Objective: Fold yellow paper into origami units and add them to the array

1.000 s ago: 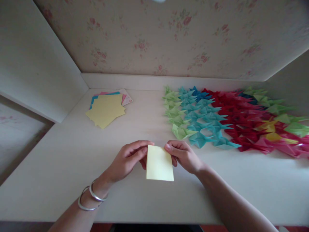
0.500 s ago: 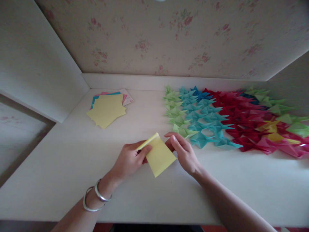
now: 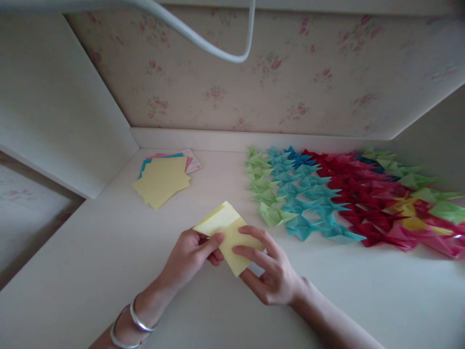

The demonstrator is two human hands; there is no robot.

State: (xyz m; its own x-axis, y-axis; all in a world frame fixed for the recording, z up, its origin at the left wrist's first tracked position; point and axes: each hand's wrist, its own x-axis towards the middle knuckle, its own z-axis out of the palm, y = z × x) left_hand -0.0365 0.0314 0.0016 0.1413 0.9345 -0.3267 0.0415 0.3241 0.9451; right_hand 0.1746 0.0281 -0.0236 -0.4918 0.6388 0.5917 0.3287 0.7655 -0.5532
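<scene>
A small sheet of yellow origami paper [image 3: 232, 245] is held up above the white table, with a fold line across it and a paler flap along its upper left. My left hand [image 3: 194, 254] pinches its left edge, thumb on top and fingers curled beneath. Two fingers of my right hand [image 3: 274, 269] lie across the paper's front on the right side, while another digit reaches under the lower edge. How firmly the right fingers press cannot be made out. Two silver bangles circle my left wrist.
A fanned stack of yellow, blue and pink paper [image 3: 163, 182] lies at the back left. Rows of folded paper cranes [image 3: 308, 194] in green, teal, blue, red, pink and yellow cover the right side. A white cable [image 3: 218, 51] hangs in front of the floral wall.
My right hand has moved from beside the paper onto its front and lower edge. The yellow paper has turned, showing its paler flap opened wider. The view has tilted up, revealing the cable.
</scene>
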